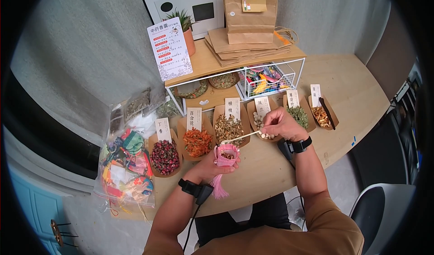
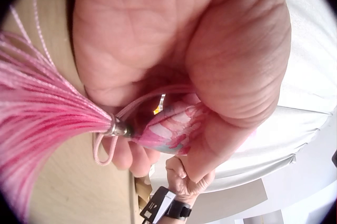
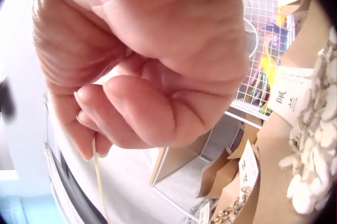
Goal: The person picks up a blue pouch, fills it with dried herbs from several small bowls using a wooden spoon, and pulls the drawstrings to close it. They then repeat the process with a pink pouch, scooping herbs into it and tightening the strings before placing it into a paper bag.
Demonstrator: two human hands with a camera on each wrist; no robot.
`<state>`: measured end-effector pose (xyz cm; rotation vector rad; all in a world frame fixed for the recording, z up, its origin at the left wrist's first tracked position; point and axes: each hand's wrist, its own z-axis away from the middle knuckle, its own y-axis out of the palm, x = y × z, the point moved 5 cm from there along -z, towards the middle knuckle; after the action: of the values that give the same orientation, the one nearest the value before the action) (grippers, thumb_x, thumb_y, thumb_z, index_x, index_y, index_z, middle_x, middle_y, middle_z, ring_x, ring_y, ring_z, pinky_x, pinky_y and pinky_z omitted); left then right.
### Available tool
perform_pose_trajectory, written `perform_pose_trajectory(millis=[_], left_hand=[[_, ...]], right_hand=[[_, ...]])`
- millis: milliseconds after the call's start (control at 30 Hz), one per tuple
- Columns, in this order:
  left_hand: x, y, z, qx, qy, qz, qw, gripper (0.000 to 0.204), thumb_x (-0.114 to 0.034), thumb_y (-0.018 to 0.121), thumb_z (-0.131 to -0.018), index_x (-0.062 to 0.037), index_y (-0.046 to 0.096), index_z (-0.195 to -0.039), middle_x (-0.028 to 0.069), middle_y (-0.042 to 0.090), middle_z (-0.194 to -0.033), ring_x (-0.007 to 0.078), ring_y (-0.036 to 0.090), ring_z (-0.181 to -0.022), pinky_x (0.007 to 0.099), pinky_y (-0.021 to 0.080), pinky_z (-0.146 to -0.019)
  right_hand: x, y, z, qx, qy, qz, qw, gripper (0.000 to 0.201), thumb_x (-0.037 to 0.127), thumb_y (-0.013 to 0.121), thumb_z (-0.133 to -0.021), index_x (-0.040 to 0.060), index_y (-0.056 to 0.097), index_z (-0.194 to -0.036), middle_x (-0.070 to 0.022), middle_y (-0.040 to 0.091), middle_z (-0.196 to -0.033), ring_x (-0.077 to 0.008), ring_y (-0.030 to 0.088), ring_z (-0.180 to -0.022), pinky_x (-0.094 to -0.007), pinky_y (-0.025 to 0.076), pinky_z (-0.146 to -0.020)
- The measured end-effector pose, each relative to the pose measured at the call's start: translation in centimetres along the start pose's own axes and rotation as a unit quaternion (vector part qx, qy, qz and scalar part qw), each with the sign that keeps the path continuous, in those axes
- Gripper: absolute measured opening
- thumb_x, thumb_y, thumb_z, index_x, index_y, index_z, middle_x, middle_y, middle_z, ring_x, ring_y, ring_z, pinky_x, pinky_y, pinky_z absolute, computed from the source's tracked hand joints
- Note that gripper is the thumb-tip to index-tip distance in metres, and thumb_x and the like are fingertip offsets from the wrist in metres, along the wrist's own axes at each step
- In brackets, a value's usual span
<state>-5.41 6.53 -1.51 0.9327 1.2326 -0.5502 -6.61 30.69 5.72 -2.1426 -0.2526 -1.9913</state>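
My left hand (image 1: 203, 169) holds a small pink pouch (image 1: 221, 162), its mouth up and dried bits (image 1: 228, 156) visible inside. A pink tassel (image 1: 219, 187) hangs beneath it; the left wrist view shows the tassel's metal cap and a pink cord loop (image 2: 100, 153). Between thumb and fingertips, my right hand (image 1: 281, 121) pinches the end of a thin cream-coloured strand (image 3: 99, 182). In the head view this strand slants down left to the pouch's rim. White dried slices (image 1: 266, 136) lie in a paper tray just under my right hand.
Labelled paper trays hold dried rosebuds (image 1: 165, 158), orange petals (image 1: 197, 142), brown pieces (image 1: 229, 128), green leaves (image 1: 298, 116) and yellowish strips (image 1: 320, 116) with dark tongs (image 1: 326, 112). Behind stands a shelf (image 1: 289, 58) with paper bags (image 1: 250, 22). Bagged colourful pouches (image 1: 131, 164) lie left.
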Motion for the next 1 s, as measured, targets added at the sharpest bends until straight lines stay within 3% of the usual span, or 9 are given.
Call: perform_pose_trajectory(millis=[133, 233, 333, 533, 733, 1000], left_hand=[[0.3, -0.2, 0.0, 0.001, 0.003, -0.009, 1.0, 0.047, -0.002, 0.075, -0.078, -0.0031, 0.053, -0.119, 0.0064, 0.062, -0.109, 0.0159, 0.062, -0.098, 0.0326, 0.052, -0.087], [0.3, -0.2, 0.0, 0.002, 0.002, -0.011, 1.0, 0.047, -0.002, 0.075, -0.078, -0.0033, 0.053, -0.12, 0.0063, 0.063, -0.109, 0.0159, 0.062, -0.098, 0.0326, 0.051, -0.087], [0.2, -0.1, 0.0, 0.003, 0.005, -0.011, 1.0, 0.047, -0.002, 0.075, -0.078, -0.0033, 0.053, -0.12, 0.0063, 0.063, -0.109, 0.016, 0.062, -0.098, 0.0325, 0.051, -0.087], [0.1, -0.1, 0.1, 0.0, 0.005, -0.006, 1.0, 0.047, -0.002, 0.074, -0.078, -0.0031, 0.053, -0.12, 0.0065, 0.062, -0.11, 0.0161, 0.062, -0.098, 0.0326, 0.051, -0.087], [0.3, -0.2, -0.1, 0.007, 0.011, -0.011, 1.0, 0.047, -0.002, 0.075, -0.078, -0.0026, 0.053, -0.12, 0.007, 0.062, -0.109, 0.0165, 0.062, -0.098, 0.0332, 0.052, -0.087], [0.1, -0.1, 0.0, 0.007, 0.013, -0.01, 1.0, 0.047, -0.002, 0.075, -0.078, -0.0023, 0.054, -0.119, 0.007, 0.062, -0.11, 0.0164, 0.062, -0.098, 0.033, 0.052, -0.087]], right_hand=[[0.1, -0.5, -0.1, -0.061, 0.046, -0.035, 0.996, 0.016, 0.001, 0.071, -0.079, 0.0011, 0.061, -0.067, 0.0006, 0.058, -0.061, -0.0022, 0.047, -0.054, -0.02, 0.035, -0.048], [-0.7, -1.3, -0.6, -0.132, 0.081, 0.015, 0.988, 0.019, 0.007, 0.072, -0.081, 0.0025, 0.061, -0.066, 0.0023, 0.057, -0.059, -0.0017, 0.046, -0.053, -0.021, 0.036, -0.048], [-2.4, -2.5, -1.3, -0.163, 0.043, 0.117, 0.979, 0.019, 0.007, 0.072, -0.079, 0.0019, 0.062, -0.064, 0.0015, 0.057, -0.058, -0.0039, 0.047, -0.053, -0.0228, 0.038, -0.049], [-3.2, -2.1, -1.3, -0.108, 0.099, 0.218, 0.965, 0.014, 0.01, 0.072, -0.075, -0.0011, 0.067, -0.068, -0.002, 0.06, -0.06, -0.0081, 0.051, -0.056, -0.027, 0.042, -0.054], [-3.6, -1.0, -1.3, -0.046, 0.128, 0.237, 0.962, 0.015, 0.014, 0.07, -0.077, -0.0007, 0.069, -0.072, -0.0032, 0.06, -0.059, -0.009, 0.051, -0.058, -0.0284, 0.042, -0.055], [-4.4, -0.3, -1.5, -0.024, 0.168, 0.194, 0.966, 0.026, 0.018, 0.068, -0.082, 0.0016, 0.061, -0.063, 0.0017, 0.051, -0.053, -0.007, 0.043, -0.051, -0.0285, 0.034, -0.048]])
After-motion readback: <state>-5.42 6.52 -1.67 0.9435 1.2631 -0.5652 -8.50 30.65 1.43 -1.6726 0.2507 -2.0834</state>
